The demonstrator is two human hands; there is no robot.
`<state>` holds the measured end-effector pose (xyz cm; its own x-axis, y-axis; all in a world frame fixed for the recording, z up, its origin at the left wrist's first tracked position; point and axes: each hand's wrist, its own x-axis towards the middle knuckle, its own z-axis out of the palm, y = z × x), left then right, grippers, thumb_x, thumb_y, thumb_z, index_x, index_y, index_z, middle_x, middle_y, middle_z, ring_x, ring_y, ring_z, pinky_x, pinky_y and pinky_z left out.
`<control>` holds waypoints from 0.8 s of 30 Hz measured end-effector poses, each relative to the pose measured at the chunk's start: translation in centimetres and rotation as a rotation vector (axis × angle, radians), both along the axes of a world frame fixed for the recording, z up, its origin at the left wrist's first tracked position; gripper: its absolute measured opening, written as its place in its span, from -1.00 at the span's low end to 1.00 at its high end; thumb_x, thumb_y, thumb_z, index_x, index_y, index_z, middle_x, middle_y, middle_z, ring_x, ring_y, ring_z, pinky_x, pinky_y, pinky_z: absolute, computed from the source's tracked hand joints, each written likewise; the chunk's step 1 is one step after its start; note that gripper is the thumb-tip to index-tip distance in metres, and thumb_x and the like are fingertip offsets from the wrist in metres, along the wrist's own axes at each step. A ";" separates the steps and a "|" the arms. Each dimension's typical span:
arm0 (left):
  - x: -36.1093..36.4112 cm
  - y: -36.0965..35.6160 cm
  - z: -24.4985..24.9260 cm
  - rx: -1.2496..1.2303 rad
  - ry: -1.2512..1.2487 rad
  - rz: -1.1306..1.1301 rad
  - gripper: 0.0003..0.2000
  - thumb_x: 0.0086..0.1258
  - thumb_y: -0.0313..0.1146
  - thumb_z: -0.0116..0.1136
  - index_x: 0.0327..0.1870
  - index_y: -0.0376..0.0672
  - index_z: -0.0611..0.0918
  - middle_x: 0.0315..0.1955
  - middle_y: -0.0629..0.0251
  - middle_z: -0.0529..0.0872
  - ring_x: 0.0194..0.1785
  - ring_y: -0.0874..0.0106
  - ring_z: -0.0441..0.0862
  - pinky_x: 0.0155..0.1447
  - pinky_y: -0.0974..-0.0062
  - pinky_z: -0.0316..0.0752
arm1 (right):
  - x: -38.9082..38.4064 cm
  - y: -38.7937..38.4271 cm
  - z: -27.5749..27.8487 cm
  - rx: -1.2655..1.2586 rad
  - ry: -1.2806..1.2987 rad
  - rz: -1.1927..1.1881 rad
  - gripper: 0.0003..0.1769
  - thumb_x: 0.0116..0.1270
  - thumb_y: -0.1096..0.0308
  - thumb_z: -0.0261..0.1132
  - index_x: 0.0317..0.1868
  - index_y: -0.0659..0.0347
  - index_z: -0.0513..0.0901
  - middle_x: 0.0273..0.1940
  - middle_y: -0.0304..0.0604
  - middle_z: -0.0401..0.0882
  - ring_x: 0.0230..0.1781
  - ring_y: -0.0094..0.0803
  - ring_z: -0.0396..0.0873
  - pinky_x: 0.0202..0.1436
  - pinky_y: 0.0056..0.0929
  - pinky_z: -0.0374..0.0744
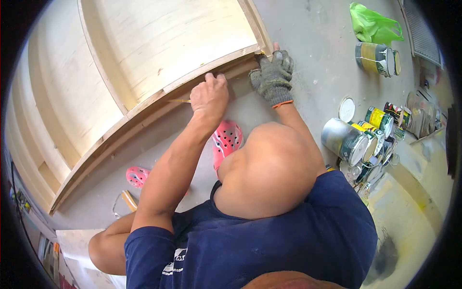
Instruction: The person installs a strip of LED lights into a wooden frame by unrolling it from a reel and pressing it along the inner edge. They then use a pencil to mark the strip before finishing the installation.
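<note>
My bare left hand (210, 95) is closed, its curled fingers up against the curved front edge of a large pale wooden frame (122, 118). A thin tan stick (178, 100) pokes out from the left of this hand; what it belongs to is hidden in the palm. My right hand (276, 77) wears a dark grey knit glove with an orange cuff. It lies on the frame's near right corner, fingers stretched forward and somewhat apart, one bare fingertip showing. A small yellowish patch marks the wood at that corner.
Several paint cans (344, 139) cluster on the floor at right. Another can (375, 59) stands farther off beside a green plastic bag (374, 24). Below the frame are pink clogs (227, 137) and a small wooden-handled tool (129, 200). My bent knee (269, 168) rises between my arms.
</note>
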<state>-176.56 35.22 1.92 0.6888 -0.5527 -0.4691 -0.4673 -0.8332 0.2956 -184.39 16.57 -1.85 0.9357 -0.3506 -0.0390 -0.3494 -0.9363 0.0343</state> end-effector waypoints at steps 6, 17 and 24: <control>0.8 1.7 -1.0 0.014 -0.001 -0.035 -0.75 0.51 -0.33 -0.04 -0.13 -0.13 0.73 -0.13 0.08 0.75 -0.11 0.11 0.80 -0.08 0.15 0.71 | 0.1 0.4 -0.2 0.044 -0.039 -0.041 -0.28 0.09 -0.07 0.42 0.27 0.04 0.65 0.51 0.30 0.17 0.46 0.27 0.16 0.55 0.26 0.04; 0.7 1.4 -0.9 0.024 0.039 -0.037 -0.76 0.53 -0.33 -0.06 -0.11 -0.11 0.71 -0.18 0.04 0.75 -0.12 0.05 0.79 -0.09 0.11 0.70 | 1.1 1.3 0.3 0.059 0.107 -0.045 -0.32 0.09 -0.11 0.42 0.21 0.02 0.68 0.49 0.26 0.22 0.48 0.23 0.17 0.56 0.27 -0.01; 0.6 1.4 -0.7 0.028 0.050 -0.013 -0.75 0.53 -0.32 -0.07 -0.11 -0.13 0.71 -0.17 0.04 0.75 -0.12 0.04 0.79 -0.09 0.11 0.70 | 1.3 5.1 0.1 0.126 0.087 -0.062 -0.41 0.11 -0.13 0.39 0.09 0.02 0.74 0.40 0.40 0.28 0.51 0.38 0.07 0.59 0.34 -0.12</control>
<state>-175.91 36.62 1.24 0.6568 -0.5479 -0.5181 -0.4634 -0.8353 0.2959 -183.10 21.64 -1.72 0.9038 -0.3944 -0.1662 -0.4071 -0.9120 -0.0498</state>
